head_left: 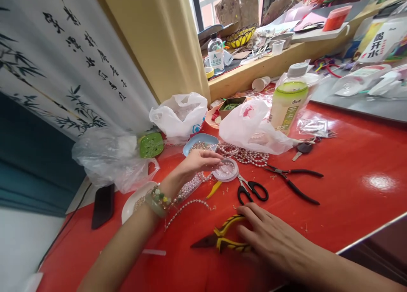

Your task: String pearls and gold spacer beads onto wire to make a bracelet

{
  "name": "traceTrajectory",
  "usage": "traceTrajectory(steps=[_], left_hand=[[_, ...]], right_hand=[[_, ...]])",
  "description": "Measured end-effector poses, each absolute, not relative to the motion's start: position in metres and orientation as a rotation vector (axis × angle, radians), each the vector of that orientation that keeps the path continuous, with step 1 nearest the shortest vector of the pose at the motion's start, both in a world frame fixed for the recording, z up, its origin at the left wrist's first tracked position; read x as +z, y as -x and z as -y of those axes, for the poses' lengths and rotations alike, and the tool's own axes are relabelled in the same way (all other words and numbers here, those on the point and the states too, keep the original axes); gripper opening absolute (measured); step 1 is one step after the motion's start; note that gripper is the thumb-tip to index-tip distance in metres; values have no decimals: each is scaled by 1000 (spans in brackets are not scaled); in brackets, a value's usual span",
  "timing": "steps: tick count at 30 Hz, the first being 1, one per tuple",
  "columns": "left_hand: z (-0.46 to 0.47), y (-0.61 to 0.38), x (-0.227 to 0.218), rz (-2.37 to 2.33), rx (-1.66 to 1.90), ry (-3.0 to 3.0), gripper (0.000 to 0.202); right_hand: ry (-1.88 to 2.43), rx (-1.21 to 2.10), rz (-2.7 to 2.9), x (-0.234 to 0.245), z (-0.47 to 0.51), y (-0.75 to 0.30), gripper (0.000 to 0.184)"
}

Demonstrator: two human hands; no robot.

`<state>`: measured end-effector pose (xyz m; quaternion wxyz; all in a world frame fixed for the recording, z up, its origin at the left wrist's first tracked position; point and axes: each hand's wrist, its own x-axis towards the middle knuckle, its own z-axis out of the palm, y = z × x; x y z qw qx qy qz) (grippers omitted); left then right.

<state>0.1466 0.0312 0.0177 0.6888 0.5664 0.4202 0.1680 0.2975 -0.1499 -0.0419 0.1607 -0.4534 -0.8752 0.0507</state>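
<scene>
My left hand [201,160], with a green bead bracelet and a bangle on the wrist, stretches its fingers to the left rim of a small round pale dish [229,175] with pearl beads in it. Its thumb is mostly hidden. Closed around the handles of yellow-and-black pliers [222,232] is my right hand [263,230]; the jaws point left, just over the red table. Black-handled scissors [252,190] lie between the hands. A strand of pearl beads [187,205] and a small yellow tool [214,190] lie below the left hand.
Black-handled pliers [295,173] and a key [302,150] lie to the right. Behind are a blue dish [200,139], bead strings [246,155], white plastic bags [179,116] and a drink bottle [289,99]. A phone [103,206] and white plate [129,205] are at left.
</scene>
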Motion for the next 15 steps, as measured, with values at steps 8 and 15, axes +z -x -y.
traceTrajectory(steps=[8,15], left_hand=[[-36,-138,37,-995,92,-1419,19],[-41,-138,36,-940,41,-1567,36]], right_hand=[[1377,882,1918,-33,173,-328,22],[1158,1572,982,-27,169,-329,39]])
